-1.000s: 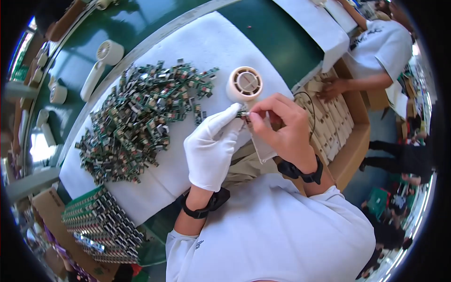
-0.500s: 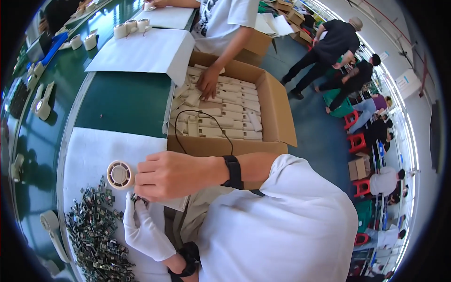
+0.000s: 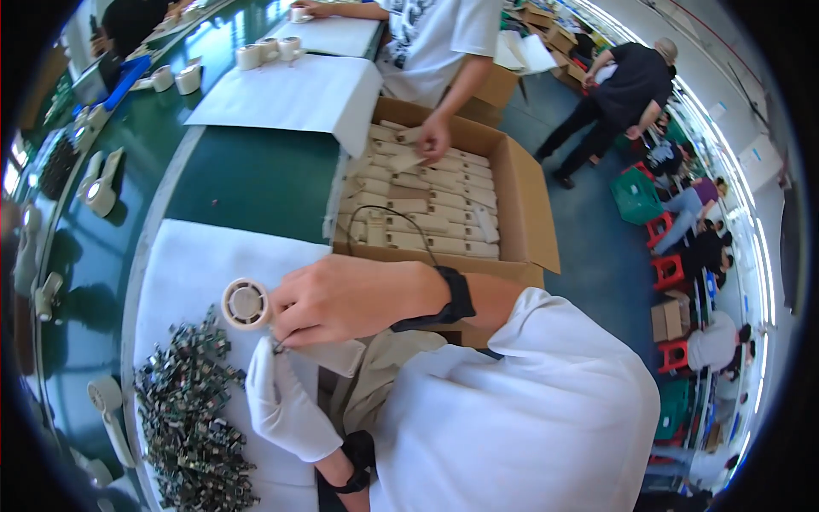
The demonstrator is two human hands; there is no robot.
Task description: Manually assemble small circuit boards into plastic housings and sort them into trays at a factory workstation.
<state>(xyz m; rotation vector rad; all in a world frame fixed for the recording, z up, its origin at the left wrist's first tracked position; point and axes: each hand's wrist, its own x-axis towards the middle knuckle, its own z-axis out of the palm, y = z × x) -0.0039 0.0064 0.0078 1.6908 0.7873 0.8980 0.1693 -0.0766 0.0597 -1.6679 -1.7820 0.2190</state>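
Observation:
My right hand, bare with a dark wristband, has curled fingers. Their tips pinch near a tiny dark part, which looks like a small circuit board. Just below, my left hand wears a white glove, its fingertips closed on the same part. Beneath the right hand lies a white handheld fan; its round head shows beyond the knuckles, and a pale handle emerges below the palm. Whether the right hand also grips the fan is hidden. Beside the glove sits a pile of small circuit boards.
A cardboard box of pale handles stands beyond my right arm, with a black cable over its edge. A co-worker's hand reaches into it. White sheets cover parts of the green table. More fans lie at left.
The whole view has shifted, moving the scene rightward. My hands stay together at the small part. The co-worker's hand has moved right and lifted slightly over the box.

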